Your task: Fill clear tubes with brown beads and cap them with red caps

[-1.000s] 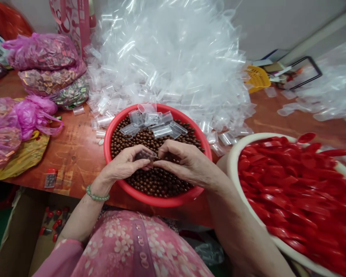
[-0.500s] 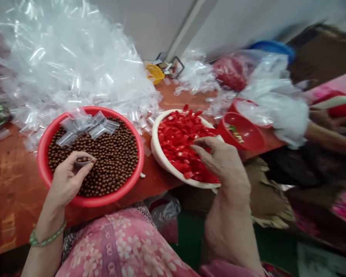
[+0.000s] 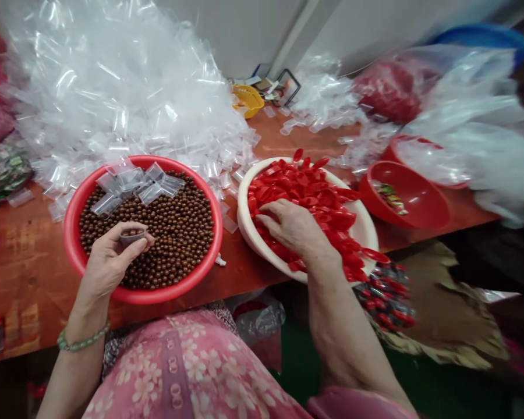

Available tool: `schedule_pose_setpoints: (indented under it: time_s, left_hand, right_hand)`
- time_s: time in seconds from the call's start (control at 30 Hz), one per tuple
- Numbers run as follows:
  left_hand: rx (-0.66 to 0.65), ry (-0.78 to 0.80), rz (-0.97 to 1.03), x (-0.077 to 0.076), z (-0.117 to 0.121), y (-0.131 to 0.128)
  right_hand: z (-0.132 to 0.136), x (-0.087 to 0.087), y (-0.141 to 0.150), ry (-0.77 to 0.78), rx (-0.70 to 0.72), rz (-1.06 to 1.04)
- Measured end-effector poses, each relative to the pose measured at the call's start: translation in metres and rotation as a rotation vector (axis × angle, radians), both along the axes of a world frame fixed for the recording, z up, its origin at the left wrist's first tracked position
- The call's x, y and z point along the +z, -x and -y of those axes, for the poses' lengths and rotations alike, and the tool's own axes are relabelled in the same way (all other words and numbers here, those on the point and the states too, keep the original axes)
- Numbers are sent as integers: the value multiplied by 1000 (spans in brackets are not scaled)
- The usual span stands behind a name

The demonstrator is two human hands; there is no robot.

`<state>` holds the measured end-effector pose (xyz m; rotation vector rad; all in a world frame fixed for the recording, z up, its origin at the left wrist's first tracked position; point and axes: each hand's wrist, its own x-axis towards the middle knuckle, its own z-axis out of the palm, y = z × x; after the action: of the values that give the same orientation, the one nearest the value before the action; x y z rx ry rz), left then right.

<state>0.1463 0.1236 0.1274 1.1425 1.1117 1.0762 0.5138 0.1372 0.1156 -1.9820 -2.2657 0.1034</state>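
Note:
My left hand (image 3: pixel 109 256) is closed on a small clear plastic tube (image 3: pixel 132 234), tilted so its mouth shows brown balls inside. It hovers over a red basin (image 3: pixel 218 233) filled with small brown balls (image 3: pixel 174 244). Several clear tubes (image 3: pixel 146 186) lie on top of the balls. My right hand (image 3: pixel 294 230) reaches into a cream basin (image 3: pixel 244 224) heaped with red plastic caps (image 3: pixel 288 180). Its thumb and forefinger are slightly apart among the caps, and I see nothing held between them.
A big heap of clear tubes (image 3: pixel 126 87) rises behind the red basin. Right of the cream basin stands a red bowl (image 3: pixel 419 201) with a few small wrapped pieces. A yellow basket (image 3: pixel 248 100) sits at the back. Dark-and-red packed pieces (image 3: pixel 388 297) hang below the table edge.
My right hand has moved left and down into the red caps. My left hand still holds the tube over the balls. The view has turned slightly, showing more of the right bowl.

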Motion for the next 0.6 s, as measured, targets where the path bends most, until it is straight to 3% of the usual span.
schedule_pose_setpoints:
  time_s: [0.33, 0.43, 0.6]
  left_hand:
    - [-45, 54, 170, -4, 8, -1]
    - [-67, 70, 176, -7, 11, -2]
    - [-66, 82, 186, -9, 14, -4]
  right_hand:
    - [-9, -7, 4, 83, -97, 77]
    - [-5, -5, -4, -40, -69, -129]
    - [11, 16, -4, -306, -129, -509]
